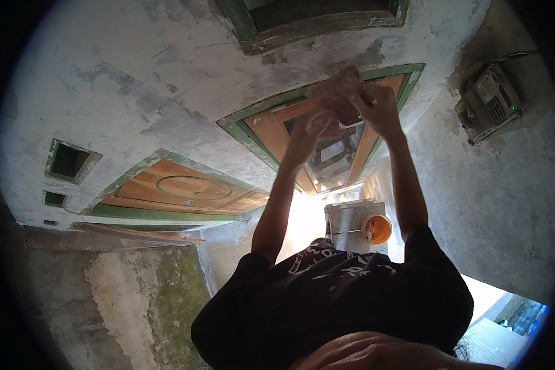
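Both arms are raised in front of the wall, and between the hands is a reddish-brown, sheet-like piece, slightly blurred; whether it is paper, cloth or plastic I cannot tell. My right hand grips its right side, thumb across the front. Lower down, my left hand is closed at its lower left edge, the fingertips smeared by motion. Behind the hands stands a wooden door with a glass panel and a green frame.
A green window frame sits in the patched grey-white wall. To the left is another wooden door. A keypad device with a green light hangs at the right. Below, an orange bucket stands on a grey surface.
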Demonstrator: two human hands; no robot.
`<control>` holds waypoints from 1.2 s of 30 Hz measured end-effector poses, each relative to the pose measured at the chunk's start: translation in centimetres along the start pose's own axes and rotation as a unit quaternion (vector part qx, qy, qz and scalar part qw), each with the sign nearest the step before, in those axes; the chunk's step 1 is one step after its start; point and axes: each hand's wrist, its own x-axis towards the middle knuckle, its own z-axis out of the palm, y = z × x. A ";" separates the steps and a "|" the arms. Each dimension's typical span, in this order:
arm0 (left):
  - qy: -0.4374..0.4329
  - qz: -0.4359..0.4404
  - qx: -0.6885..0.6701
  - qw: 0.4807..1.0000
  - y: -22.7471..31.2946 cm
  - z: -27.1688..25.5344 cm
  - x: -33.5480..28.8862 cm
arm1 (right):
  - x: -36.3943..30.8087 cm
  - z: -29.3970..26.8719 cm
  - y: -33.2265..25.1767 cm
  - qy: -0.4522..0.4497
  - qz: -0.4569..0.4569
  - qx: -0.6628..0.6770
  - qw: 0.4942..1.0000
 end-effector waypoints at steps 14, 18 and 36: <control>0.090 0.087 -0.277 0.953 -1.4 5.4 4.5 | 4.9 -2.2 -2.3 -0.060 -0.157 -0.113 0.979; 0.105 0.094 -0.280 0.950 -1.4 5.6 4.3 | 4.5 -1.7 -2.5 -0.051 -0.147 -0.089 0.984; 0.083 0.093 -0.261 0.957 -2.1 3.9 1.5 | 2.4 1.0 -3.5 -0.060 -0.079 -0.037 0.994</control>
